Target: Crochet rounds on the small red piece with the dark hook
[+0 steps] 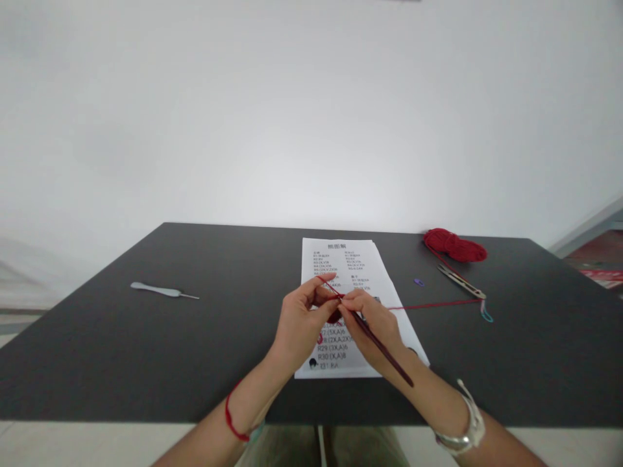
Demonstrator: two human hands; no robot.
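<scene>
My left hand point(302, 318) pinches a small piece of dark red crochet work point(335, 316), mostly hidden by the fingers. Red yarn runs up over its raised index finger. In my right hand point(372, 324) is a crochet hook with a dark brown handle point(389, 358), which slants down toward my wrist. The hook's tip meets the crochet work between the two hands. Both hands are over a printed pattern sheet point(360, 370). A strand of red yarn point(438, 305) stretches from the hands across the table to the right.
On the black table point(233, 350), a grey-handled crochet hook point(163, 290) lies at left. To the right are a red yarn ball point(455, 246), thread snips point(462, 282) with a teal cord point(487, 314), and a small purple stitch marker point(419, 282). A white wall point(311, 130) stands behind.
</scene>
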